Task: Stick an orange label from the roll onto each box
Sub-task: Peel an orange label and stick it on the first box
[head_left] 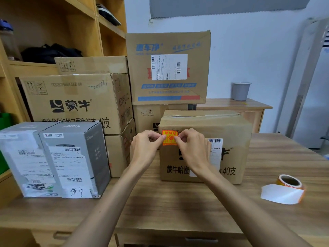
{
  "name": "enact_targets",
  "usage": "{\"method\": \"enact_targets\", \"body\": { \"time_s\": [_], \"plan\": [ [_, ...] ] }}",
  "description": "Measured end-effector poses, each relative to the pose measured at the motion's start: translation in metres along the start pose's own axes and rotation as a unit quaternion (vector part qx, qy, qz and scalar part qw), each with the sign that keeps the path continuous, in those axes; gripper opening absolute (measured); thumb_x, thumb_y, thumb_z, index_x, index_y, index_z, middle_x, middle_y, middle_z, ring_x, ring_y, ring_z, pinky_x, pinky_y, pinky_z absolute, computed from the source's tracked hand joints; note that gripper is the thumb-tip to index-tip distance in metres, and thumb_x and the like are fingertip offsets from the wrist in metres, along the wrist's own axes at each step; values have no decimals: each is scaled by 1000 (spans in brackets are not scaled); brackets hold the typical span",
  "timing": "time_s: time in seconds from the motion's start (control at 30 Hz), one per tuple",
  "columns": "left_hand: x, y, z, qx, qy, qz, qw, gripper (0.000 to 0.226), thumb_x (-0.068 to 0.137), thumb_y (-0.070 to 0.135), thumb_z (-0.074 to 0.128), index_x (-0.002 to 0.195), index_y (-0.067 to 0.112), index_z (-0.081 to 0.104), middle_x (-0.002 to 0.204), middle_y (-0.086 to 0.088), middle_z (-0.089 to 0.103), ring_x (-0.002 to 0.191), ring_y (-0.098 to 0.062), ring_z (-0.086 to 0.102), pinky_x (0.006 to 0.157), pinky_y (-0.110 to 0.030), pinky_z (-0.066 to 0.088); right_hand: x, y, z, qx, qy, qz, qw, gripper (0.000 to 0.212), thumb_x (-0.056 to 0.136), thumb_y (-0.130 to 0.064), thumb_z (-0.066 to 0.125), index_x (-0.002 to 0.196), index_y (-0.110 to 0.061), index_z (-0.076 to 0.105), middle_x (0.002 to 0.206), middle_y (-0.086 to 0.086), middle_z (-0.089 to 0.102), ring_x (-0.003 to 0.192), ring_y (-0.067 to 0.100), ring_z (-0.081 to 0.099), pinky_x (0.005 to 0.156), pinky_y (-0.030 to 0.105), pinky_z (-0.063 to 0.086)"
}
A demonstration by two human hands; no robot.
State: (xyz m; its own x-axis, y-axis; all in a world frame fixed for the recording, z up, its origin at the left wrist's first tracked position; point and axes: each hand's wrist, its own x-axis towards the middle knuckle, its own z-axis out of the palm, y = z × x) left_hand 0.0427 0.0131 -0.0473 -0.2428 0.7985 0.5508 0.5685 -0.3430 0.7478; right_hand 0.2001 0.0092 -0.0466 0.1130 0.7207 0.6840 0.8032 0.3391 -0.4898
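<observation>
- Left hand (148, 142) and right hand (191, 145) each pinch a side edge of the orange label (170, 138), held against the near box (231, 132).
- Roll (289, 182) lies well right of the hands.
- Other boxes show no orange label yet; most of the job seems left.

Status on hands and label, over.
Left hand and right hand pinch orange label by its sides, at front box face. Roll lies on table, to the right. Nothing blocking.

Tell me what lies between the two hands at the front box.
The orange label, pinched at its side edges by the left hand and right hand, at the box front; head view shows it.
</observation>
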Motion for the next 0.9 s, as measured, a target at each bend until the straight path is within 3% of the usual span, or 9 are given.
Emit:
{"method": "enact_targets", "body": {
  "time_s": [0.2, 0.5, 0.8, 0.9],
  "plan": [
    [1, -2, 3, 19, 4, 0, 1000, 18, 85, 46, 77, 75, 31, 76, 80, 14, 72, 83, -10, 64, 72, -28, 47, 1, 0, 2, -3, 10, 4, 1000, 22, 93, -41, 65, 86, -21, 72, 92, -7, 68, 81, 17, 65, 65, 34, 48],
    [3, 0, 9, 45, 10, 15, 999, 19, 88, 45, 74, 82, 27, 77, 89, 14, 71, 88, -11, 64, 75, -33, 50, 0, 1, 7, -28, 29, -14, 999, 21, 94, -39, 65, 83, -21, 69, 88, -8, 66, 71, 13, 59, 51, 22, 23],
    [4, -4, 9, 71, 18, 80, 994, 21, 89, 40, 73, 77, 26, 63, 87, 9, 61, 80, -11, 59, 69, -38, 51, 3, 6, 14, -75, 45, -55, 995, 25, 94, -38, 64, 79, -20, 54, 84, -4, 60, 63, 17, 55, 50, 28, 19],
    [7, -8, 6, 57, 9, 98, 994, 27, 88, 40, 74, 100, 28, 54, 90, 7, 58, 78, -9, 57, 63, -35, 46, 6, 9, 11, -133, 82, -114, 981, 31, 84, -34, 75, 84, -14, 51, 84, 4, 55, 67, 21, 51, 55, 29, 29]
  ]
}}
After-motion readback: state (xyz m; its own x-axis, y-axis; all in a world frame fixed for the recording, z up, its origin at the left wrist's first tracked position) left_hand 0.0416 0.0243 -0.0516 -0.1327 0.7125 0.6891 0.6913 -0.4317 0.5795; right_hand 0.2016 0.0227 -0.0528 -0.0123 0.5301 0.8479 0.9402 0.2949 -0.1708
